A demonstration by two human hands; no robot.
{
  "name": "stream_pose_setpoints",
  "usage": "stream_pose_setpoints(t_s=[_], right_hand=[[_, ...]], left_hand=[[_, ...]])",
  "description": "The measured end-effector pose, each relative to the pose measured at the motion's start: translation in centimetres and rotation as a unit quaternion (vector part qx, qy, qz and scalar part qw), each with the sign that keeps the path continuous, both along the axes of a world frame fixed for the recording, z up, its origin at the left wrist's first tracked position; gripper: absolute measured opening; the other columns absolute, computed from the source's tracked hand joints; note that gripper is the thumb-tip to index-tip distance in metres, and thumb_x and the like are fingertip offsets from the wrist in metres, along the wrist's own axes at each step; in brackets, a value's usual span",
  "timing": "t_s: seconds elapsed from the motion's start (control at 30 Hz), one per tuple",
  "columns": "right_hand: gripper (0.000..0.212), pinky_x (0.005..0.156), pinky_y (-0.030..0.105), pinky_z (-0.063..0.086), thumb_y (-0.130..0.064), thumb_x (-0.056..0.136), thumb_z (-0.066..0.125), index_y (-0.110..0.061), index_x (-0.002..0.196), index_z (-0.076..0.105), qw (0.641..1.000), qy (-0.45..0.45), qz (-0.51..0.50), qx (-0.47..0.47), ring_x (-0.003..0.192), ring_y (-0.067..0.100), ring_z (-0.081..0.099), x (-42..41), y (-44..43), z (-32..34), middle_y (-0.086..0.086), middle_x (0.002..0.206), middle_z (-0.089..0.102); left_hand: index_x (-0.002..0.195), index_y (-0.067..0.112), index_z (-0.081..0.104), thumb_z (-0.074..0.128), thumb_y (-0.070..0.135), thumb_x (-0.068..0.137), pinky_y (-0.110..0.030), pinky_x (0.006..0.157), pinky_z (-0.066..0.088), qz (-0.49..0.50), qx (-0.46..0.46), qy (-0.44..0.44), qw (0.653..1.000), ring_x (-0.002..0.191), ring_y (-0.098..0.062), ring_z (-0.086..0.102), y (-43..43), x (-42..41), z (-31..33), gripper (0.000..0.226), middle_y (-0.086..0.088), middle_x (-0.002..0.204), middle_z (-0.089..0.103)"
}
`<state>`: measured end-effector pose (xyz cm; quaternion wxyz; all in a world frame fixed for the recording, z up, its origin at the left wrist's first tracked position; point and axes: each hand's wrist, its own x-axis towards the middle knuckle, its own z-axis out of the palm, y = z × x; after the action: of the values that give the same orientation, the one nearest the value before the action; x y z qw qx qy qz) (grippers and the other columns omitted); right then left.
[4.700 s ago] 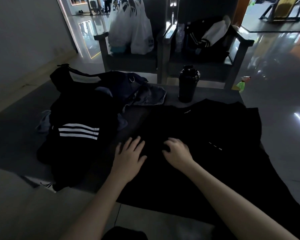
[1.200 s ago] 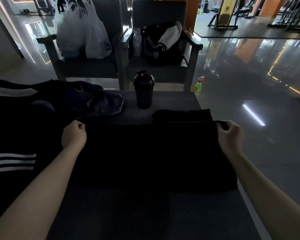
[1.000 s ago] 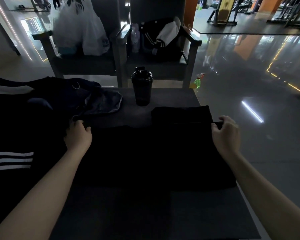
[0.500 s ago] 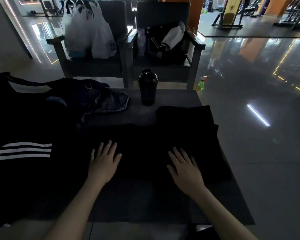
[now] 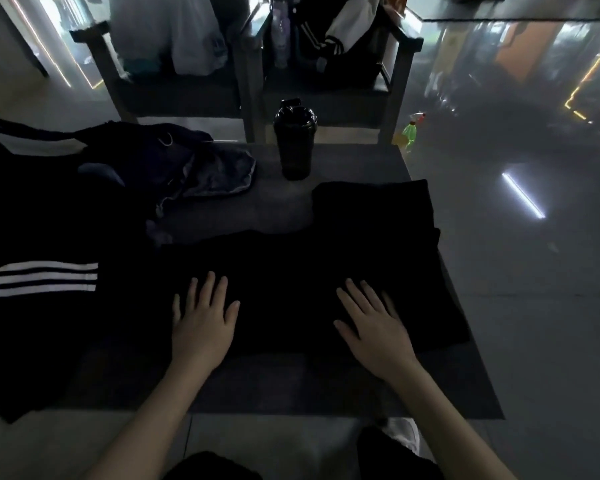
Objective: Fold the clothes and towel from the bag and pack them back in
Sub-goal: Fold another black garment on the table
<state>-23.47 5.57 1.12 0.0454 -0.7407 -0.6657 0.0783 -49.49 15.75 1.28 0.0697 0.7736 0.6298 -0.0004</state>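
A black garment point(image 5: 284, 282) lies folded across the low dark table point(image 5: 291, 386), and a narrower folded part of it point(image 5: 374, 206) reaches toward the far right corner. My left hand point(image 5: 203, 323) rests flat on its near left part, fingers spread. My right hand point(image 5: 373, 323) presses flat on its near right part. On the left lies a black piece of clothing with three white stripes point(image 5: 42, 278). Behind it sits a dark bag point(image 5: 160, 157) with crumpled grey fabric point(image 5: 222, 174) spilling from it.
A black shaker bottle point(image 5: 295, 140) stands at the table's far edge. Two dark armchairs stand behind it: the left one holds white plastic bags point(image 5: 174, 32), the right one a black and white jacket point(image 5: 340, 32). A green bottle point(image 5: 409, 133) stands on the glossy floor.
My hands gripped the garment's far corners and drew its far edge toward me, then let go. Both now lie flat on the folded cloth.
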Motion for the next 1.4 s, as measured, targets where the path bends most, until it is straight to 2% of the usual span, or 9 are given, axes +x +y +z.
stream_pose_setpoints(t_s=[0.33, 0.47, 0.63, 0.8, 0.93, 1.07, 1.13, 1.27, 1.4], right_hand=[[0.102, 0.115, 0.033, -0.007, -0.081, 0.067, -0.016, -0.030, 0.151, 0.011, 0.998, 0.027, 0.038, -0.033, 0.145, 0.010, -0.007, -2.3, -6.4, 0.7, -0.012, 0.159, 0.000], [0.066, 0.117, 0.035, -0.007, -0.059, 0.095, 0.024, -0.029, 0.151, 0.009, 0.998, 0.035, 0.017, -0.048, 0.145, 0.010, -0.010, -3.3, -6.6, 1.2, -0.011, 0.159, -0.003], [0.062, 0.117, 0.037, -0.005, -0.051, 0.097, 0.032, -0.028, 0.151, 0.011, 0.999, 0.042, 0.015, -0.030, 0.146, 0.013, -0.008, -4.6, -6.6, 1.1, -0.009, 0.159, 0.000], [0.062, 0.117, 0.037, -0.005, -0.051, 0.098, 0.032, -0.027, 0.151, 0.011, 0.998, 0.050, 0.023, -0.031, 0.146, 0.013, -0.008, -4.8, -6.6, 1.1, -0.008, 0.159, -0.001], [0.062, 0.118, 0.037, -0.005, -0.050, 0.098, 0.033, -0.027, 0.151, 0.012, 0.998, 0.050, 0.022, -0.028, 0.146, 0.013, -0.008, -4.9, -6.6, 1.1, -0.008, 0.159, 0.001], [0.062, 0.117, 0.037, -0.004, -0.051, 0.097, 0.033, -0.027, 0.151, 0.013, 0.999, 0.047, 0.021, -0.016, 0.146, 0.014, -0.007, -4.9, -6.6, 0.9, -0.007, 0.159, 0.002], [0.063, 0.117, 0.037, -0.004, -0.051, 0.097, 0.033, -0.027, 0.151, 0.013, 0.999, 0.044, 0.021, -0.014, 0.146, 0.014, -0.007, -4.9, -6.7, 0.9, -0.007, 0.159, 0.002], [0.063, 0.117, 0.036, -0.005, -0.050, 0.097, 0.033, -0.026, 0.151, 0.012, 0.999, 0.048, 0.020, -0.014, 0.146, 0.014, -0.007, -5.0, -6.7, 1.0, -0.007, 0.159, 0.001], [0.063, 0.117, 0.037, -0.005, -0.050, 0.097, 0.034, -0.026, 0.152, 0.012, 0.999, 0.044, 0.020, -0.018, 0.146, 0.015, -0.007, -5.1, -6.7, 1.1, -0.007, 0.159, 0.000]], left_hand=[[0.152, 0.030, 0.006, 0.012, 0.057, 0.097, -0.044, 0.118, -0.005, 0.004, -0.023, 0.021, 1.000, 0.147, -0.018, -0.004, -5.9, -4.5, 0.9, 0.062, 0.004, 0.160, -0.002], [0.152, 0.021, 0.011, 0.016, 0.056, 0.098, -0.051, 0.116, 0.004, 0.120, -0.023, 0.030, 0.992, 0.146, -0.026, 0.002, -7.1, -6.8, 2.3, 0.065, -0.007, 0.160, 0.007], [0.146, -0.002, 0.017, 0.048, 0.052, 0.092, -0.046, 0.099, 0.039, 0.276, -0.032, -0.079, 0.957, 0.126, -0.038, 0.037, -7.5, -9.1, 3.7, 0.082, -0.024, 0.143, 0.034], [0.129, -0.007, 0.046, 0.075, 0.032, 0.080, -0.034, 0.087, 0.045, 0.323, -0.149, -0.254, 0.900, 0.114, -0.036, 0.054, -5.4, -9.9, 4.6, 0.069, -0.021, 0.126, 0.055], [0.119, -0.001, 0.053, 0.081, 0.016, 0.073, -0.039, 0.089, 0.048, 0.334, -0.218, -0.383, 0.833, 0.111, -0.034, 0.055, -4.1, -10.9, 6.2, 0.056, -0.014, 0.118, 0.059], [0.107, 0.000, 0.064, 0.074, 0.011, 0.077, -0.037, 0.086, 0.049, 0.211, -0.079, -0.288, 0.931, 0.100, -0.033, 0.061, -4.1, -9.1, 8.1, 0.034, -0.017, 0.107, 0.065], [0.100, 0.000, 0.065, 0.070, 0.010, 0.078, -0.039, 0.080, 0.051, 0.134, -0.012, -0.251, 0.959, 0.094, -0.034, 0.062, -5.1, -7.3, 8.5, 0.025, -0.017, 0.099, 0.066], [0.116, 0.008, 0.061, 0.061, 0.001, 0.083, -0.038, 0.081, 0.048, -0.030, 0.105, -0.184, 0.977, 0.098, -0.033, 0.059, -7.1, -2.9, 8.2, 0.034, -0.012, 0.109, 0.057], [0.136, 0.018, 0.046, 0.056, -0.002, 0.084, -0.034, 0.084, 0.049, -0.203, 0.096, -0.146, 0.963, 0.102, -0.024, 0.058, -9.4, -0.3, 6.6, 0.057, -0.003, 0.121, 0.052]])
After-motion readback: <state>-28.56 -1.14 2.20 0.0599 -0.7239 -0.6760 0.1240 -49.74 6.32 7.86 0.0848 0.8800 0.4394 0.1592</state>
